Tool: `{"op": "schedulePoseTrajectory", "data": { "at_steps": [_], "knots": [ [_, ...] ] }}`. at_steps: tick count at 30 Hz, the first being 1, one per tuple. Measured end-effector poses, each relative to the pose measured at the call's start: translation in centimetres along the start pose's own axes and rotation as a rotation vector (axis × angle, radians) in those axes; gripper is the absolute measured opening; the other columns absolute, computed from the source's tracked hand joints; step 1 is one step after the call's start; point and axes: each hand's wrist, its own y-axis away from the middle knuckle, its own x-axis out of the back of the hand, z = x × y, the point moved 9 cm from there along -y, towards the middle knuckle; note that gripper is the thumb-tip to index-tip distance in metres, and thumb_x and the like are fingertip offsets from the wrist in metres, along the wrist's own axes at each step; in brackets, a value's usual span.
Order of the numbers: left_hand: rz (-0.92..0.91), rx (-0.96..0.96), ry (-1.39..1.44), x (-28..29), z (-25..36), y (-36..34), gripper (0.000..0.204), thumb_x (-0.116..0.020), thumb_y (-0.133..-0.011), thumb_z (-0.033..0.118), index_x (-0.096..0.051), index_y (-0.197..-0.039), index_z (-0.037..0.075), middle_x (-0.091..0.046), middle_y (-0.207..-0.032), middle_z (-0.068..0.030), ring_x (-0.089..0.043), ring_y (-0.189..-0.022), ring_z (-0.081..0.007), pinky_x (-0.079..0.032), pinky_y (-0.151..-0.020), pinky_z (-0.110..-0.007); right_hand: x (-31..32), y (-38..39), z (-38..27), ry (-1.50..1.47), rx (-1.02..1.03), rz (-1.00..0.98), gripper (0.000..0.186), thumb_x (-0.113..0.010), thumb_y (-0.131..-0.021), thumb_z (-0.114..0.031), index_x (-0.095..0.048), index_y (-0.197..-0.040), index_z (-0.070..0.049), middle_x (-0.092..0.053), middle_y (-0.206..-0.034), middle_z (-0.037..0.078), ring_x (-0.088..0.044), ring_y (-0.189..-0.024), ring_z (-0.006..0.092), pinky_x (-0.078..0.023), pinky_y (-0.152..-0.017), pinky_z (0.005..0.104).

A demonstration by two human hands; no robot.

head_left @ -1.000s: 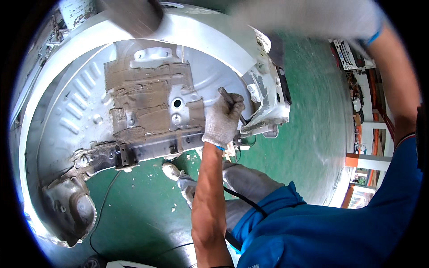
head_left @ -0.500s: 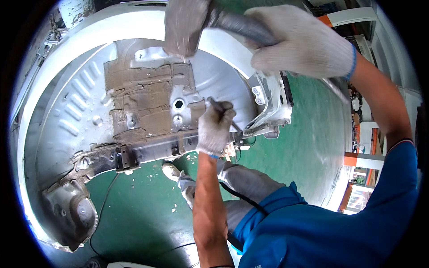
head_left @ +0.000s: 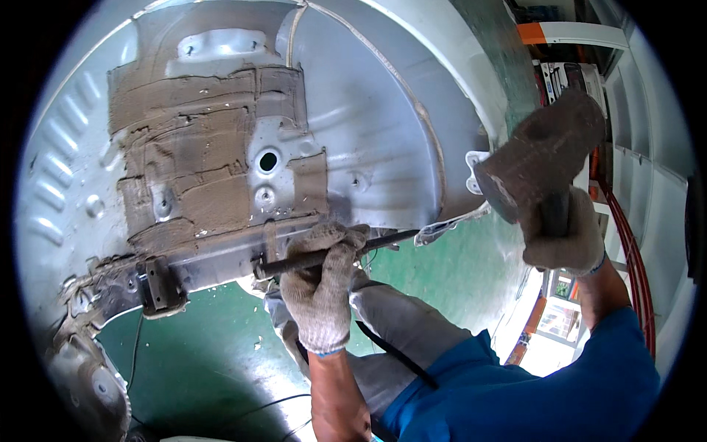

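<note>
My left hand (head_left: 320,287), in a knit work glove, is closed round a dark steel bar (head_left: 390,240). Its left end, slightly flared, lies at the lower edge of the metal beam (head_left: 210,261); I cannot tell whether it touches. The bar's right end reaches toward the panel's lower right corner. Also gloved, my right hand (head_left: 563,239) grips a heavy hammer (head_left: 541,155) out to the right, its big worn head raised above the fist. A silver-grey car body panel (head_left: 368,132) with brown damping pads (head_left: 199,144) spreads in front of me.
A round hole (head_left: 267,160) pierces the panel beside the pads. A bracket (head_left: 160,286) sticks out from the beam. Below is a green floor (head_left: 199,353) with debris and a dark cable (head_left: 136,353). Shelving (head_left: 578,33) and red hoses (head_left: 626,243) stand at the right.
The hammer has swung from the upper middle to the right. My left hand has come down and left, turning the bar from the panel's face to the beam. The view has moved closer to the panel.
</note>
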Motion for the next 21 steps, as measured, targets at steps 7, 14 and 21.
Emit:
{"op": "schedulePoseTrajectory", "data": {
  "at_steps": [7, 14, 21],
  "knots": [
    [-0.007, 0.028, 0.023, -0.8, -2.1, -0.7, 0.019, -0.068, -0.091, 0.003, -0.063, -0.108, -0.006, -0.071, -0.098, -0.0184, -0.073, -0.098, -0.0347, -0.061, -0.091, -0.050, 2.0, 3.4, 5.8, -0.099, 0.067, 0.163, 0.042, -0.084, -0.067, -0.011, -0.064, -0.103, -0.002, -0.071, -0.083, 0.008, -0.071, -0.074, 0.0141, -0.059, -0.065, 0.0298],
    [0.025, 0.039, -0.016, -0.4, -3.2, -0.6, 0.021, -0.068, -0.090, 0.005, -0.061, -0.108, -0.004, -0.071, -0.095, -0.0175, -0.073, -0.097, -0.0366, -0.062, -0.090, -0.050, 2.5, 4.3, 9.2, -0.105, -0.002, 0.220, 0.045, -0.084, -0.074, -0.015, -0.062, -0.112, 0.000, -0.072, -0.091, 0.010, -0.073, -0.082, 0.0155, -0.062, -0.074, 0.0295],
    [0.005, -0.006, 0.004, -0.2, -2.9, -0.1, 0.024, -0.065, -0.091, 0.005, -0.059, -0.113, -0.002, -0.069, -0.098, -0.0186, -0.072, -0.099, -0.0355, -0.062, -0.088, -0.048, 1.8, 4.3, 11.0, -0.161, -0.071, 0.184, 0.045, -0.083, -0.078, -0.017, -0.062, -0.114, 0.001, -0.073, -0.092, 0.013, -0.074, -0.082, 0.0171, -0.064, -0.075, 0.0300]
  ]
}}
